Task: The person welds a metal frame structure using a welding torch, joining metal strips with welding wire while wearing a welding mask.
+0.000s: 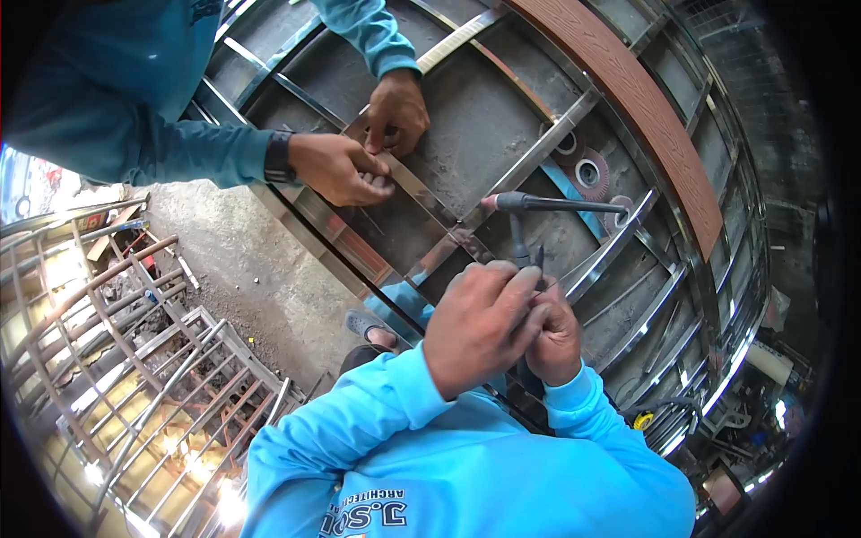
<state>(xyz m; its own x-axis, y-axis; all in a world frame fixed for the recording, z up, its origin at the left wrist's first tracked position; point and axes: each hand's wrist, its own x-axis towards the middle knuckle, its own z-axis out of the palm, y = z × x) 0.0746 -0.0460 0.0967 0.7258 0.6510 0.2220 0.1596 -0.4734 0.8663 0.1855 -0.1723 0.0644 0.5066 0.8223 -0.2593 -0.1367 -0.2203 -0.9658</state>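
Note:
Before my chest, my left hand (pixel 477 316) and my right hand (pixel 554 341) are closed together around the lower handle of a TIG welding torch (pixel 517 235). Its long back cap points right, and its pinkish cup faces left, just above a joint of the metal frame (pixel 549 148). My fingers partly cover each other, so the exact grip on the handle is hidden. Across the frame, a co-worker's two hands, one hand (pixel 399 112) and the other hand (pixel 339 168) with a wristwatch, pinch at a flat metal bar (pixel 414 190).
Several abrasive flap discs (pixel 589 177) lie under the frame bars at right. A curved brown wood-grain plank (pixel 641 108) runs along the frame's far side. Metal grating (pixel 193 377) stands at lower left, beside concrete floor (pixel 242 242). A yellow tape measure (pixel 643 420) sits at lower right.

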